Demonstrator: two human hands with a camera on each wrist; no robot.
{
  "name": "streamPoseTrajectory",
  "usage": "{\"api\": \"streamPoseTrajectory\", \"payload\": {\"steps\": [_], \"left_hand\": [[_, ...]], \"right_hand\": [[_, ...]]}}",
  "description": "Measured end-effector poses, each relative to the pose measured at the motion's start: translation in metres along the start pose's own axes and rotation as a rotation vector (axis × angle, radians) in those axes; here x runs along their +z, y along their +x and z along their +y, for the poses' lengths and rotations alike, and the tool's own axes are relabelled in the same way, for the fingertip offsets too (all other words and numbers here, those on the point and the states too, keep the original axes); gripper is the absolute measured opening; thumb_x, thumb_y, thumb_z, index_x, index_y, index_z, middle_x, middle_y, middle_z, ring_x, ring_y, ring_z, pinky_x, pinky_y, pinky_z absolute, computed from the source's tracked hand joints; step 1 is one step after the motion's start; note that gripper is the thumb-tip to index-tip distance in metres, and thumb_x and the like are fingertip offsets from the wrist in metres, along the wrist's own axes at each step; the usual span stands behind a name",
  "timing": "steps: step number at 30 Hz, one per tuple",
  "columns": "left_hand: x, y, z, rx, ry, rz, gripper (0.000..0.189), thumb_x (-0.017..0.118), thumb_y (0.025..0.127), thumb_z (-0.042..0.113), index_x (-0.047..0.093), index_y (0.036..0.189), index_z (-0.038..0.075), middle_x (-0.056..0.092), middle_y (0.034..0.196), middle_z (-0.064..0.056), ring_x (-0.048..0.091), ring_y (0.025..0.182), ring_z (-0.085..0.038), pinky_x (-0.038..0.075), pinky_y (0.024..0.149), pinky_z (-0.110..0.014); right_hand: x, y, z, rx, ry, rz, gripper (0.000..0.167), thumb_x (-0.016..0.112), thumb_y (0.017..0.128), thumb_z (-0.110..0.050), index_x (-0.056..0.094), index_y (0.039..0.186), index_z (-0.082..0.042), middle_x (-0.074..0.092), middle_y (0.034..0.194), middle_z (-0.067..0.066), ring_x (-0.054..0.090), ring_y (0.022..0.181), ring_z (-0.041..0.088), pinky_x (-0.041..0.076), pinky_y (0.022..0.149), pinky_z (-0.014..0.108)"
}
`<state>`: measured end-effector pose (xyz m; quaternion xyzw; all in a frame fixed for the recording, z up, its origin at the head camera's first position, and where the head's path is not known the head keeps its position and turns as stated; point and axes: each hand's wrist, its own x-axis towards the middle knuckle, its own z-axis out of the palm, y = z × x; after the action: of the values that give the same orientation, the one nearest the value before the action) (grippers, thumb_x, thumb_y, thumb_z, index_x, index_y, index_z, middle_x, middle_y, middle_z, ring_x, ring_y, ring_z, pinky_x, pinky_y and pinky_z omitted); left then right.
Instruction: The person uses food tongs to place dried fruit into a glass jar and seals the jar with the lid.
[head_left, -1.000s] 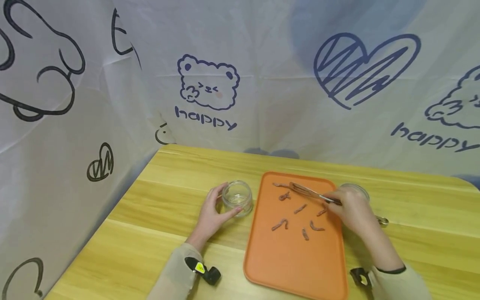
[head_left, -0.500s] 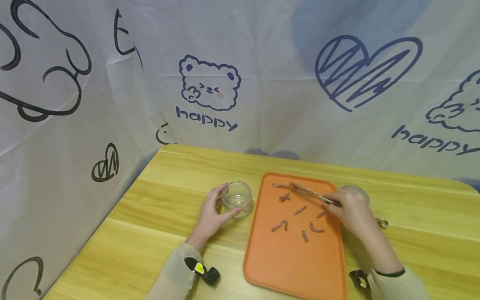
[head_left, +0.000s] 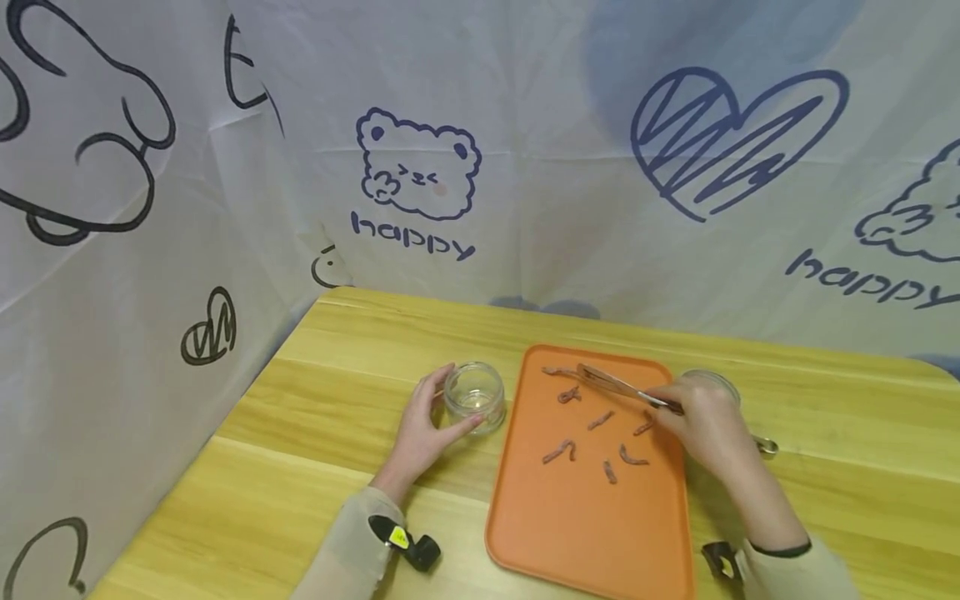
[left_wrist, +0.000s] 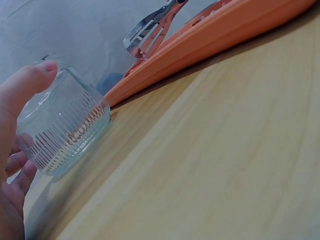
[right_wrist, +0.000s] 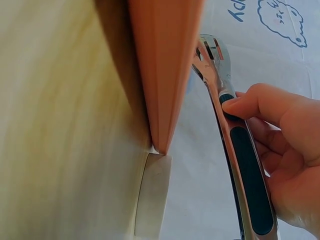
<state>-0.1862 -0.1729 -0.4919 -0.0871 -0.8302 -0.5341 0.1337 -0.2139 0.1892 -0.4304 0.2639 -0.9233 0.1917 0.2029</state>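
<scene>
In the head view my left hand (head_left: 427, 425) holds a clear glass jar (head_left: 476, 396) on the table, thumb on the near side and fingers around the left. Its ribbed wall (left_wrist: 70, 130) shows in the left wrist view. My right hand (head_left: 705, 417) grips metal tongs (head_left: 618, 385) with dark grip panels (right_wrist: 250, 180). The slotted tong head (left_wrist: 147, 37) is low over the far left part of an orange tray (head_left: 585, 533), right at one end of a thin brown strip (head_left: 557, 370). Several more short brown strips (head_left: 600, 419) lie scattered on the tray.
A round, glassy-rimmed object (head_left: 712, 381) stands right of the tray, partly behind my right hand. In the right wrist view a low pale object (right_wrist: 152, 195) sits beside the tray's end. A printed white cloth (head_left: 525, 217) hangs behind the wooden table (head_left: 300, 467).
Hardly anything differs: both hands, the jar and the tongs keep their places, with the tong head staying at the far left strip. The head view shifts very slightly.
</scene>
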Motion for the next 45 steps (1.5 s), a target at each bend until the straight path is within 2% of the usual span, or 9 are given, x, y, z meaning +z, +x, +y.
{"api": "streamPoseTrajectory", "payload": {"steps": [12,16,18,22,28,34,37,42,45], "left_hand": [[-0.002,0.005,0.008,0.005,-0.027,-0.003,0.079,0.083,0.075,0.022,0.043,0.141,0.007,0.047,0.137,-0.009,0.047,0.123,-0.026,0.039,0.106,-0.039],[0.001,0.004,0.008,-0.01,-0.022,-0.022,0.078,0.083,0.075,0.023,0.043,0.141,0.008,0.047,0.136,-0.009,0.047,0.123,-0.026,0.039,0.106,-0.038],[0.003,0.004,0.002,-0.009,-0.013,-0.026,0.079,0.083,0.074,0.025,0.043,0.141,0.01,0.048,0.136,-0.007,0.047,0.122,-0.024,0.039,0.105,-0.036],[0.004,0.004,0.002,-0.001,-0.009,-0.025,0.079,0.083,0.074,0.026,0.043,0.14,0.009,0.048,0.136,-0.007,0.048,0.122,-0.025,0.04,0.104,-0.037],[0.001,0.003,0.003,-0.014,-0.015,-0.016,0.078,0.083,0.075,0.025,0.043,0.14,0.01,0.048,0.136,-0.006,0.047,0.122,-0.024,0.04,0.105,-0.036],[-0.001,0.002,0.002,0.003,-0.029,-0.009,0.077,0.083,0.075,0.023,0.044,0.14,0.01,0.049,0.134,-0.01,0.048,0.122,-0.029,0.039,0.105,-0.041],[-0.002,0.001,0.001,0.009,-0.033,-0.006,0.077,0.083,0.075,0.023,0.044,0.14,0.009,0.049,0.134,-0.011,0.048,0.121,-0.03,0.039,0.105,-0.043],[-0.002,0.0,0.0,0.006,-0.019,-0.008,0.078,0.083,0.074,0.023,0.044,0.14,0.01,0.049,0.135,-0.009,0.048,0.121,-0.028,0.04,0.105,-0.04],[-0.002,0.0,0.0,0.011,-0.016,-0.007,0.079,0.083,0.074,0.024,0.043,0.14,0.009,0.048,0.134,-0.01,0.048,0.121,-0.028,0.04,0.105,-0.04]], "right_hand": [[-0.01,0.004,-0.006,-0.013,-0.006,0.028,0.019,0.081,0.069,-0.001,0.077,0.086,-0.008,0.061,0.067,-0.001,0.054,0.063,0.022,0.045,0.06,0.042],[-0.016,-0.001,-0.008,0.049,0.018,-0.018,0.019,0.078,0.073,0.0,0.076,0.091,-0.006,0.064,0.074,0.004,0.056,0.071,0.027,0.047,0.063,0.046],[-0.019,-0.003,-0.009,0.091,0.031,-0.047,0.019,0.074,0.076,0.0,0.075,0.094,-0.004,0.065,0.079,0.007,0.057,0.075,0.029,0.048,0.064,0.047],[-0.029,-0.005,-0.015,0.122,0.038,-0.044,0.021,0.069,0.079,0.001,0.074,0.099,-0.002,0.065,0.085,0.013,0.059,0.075,0.029,0.05,0.058,0.046],[-0.038,0.002,-0.036,0.071,0.021,0.007,0.022,0.074,0.077,0.001,0.075,0.098,-0.004,0.065,0.083,0.011,0.059,0.073,0.028,0.05,0.055,0.042],[-0.034,0.017,-0.065,-0.045,0.053,0.058,0.023,0.072,0.076,0.002,0.076,0.096,-0.008,0.063,0.076,0.001,0.053,0.065,0.016,0.044,0.048,0.028],[-0.027,0.022,-0.075,-0.069,0.094,0.036,0.022,0.069,0.078,0.003,0.076,0.096,-0.006,0.064,0.08,0.002,0.053,0.069,0.015,0.045,0.051,0.027],[-0.019,0.029,-0.085,-0.09,0.092,-0.018,0.021,0.07,0.079,0.002,0.075,0.097,-0.007,0.066,0.085,0.004,0.058,0.078,0.02,0.051,0.06,0.033],[-0.017,0.032,-0.089,-0.115,0.075,-0.027,0.022,0.071,0.078,0.002,0.076,0.097,-0.009,0.067,0.085,0.002,0.058,0.078,0.018,0.05,0.059,0.031]]}}
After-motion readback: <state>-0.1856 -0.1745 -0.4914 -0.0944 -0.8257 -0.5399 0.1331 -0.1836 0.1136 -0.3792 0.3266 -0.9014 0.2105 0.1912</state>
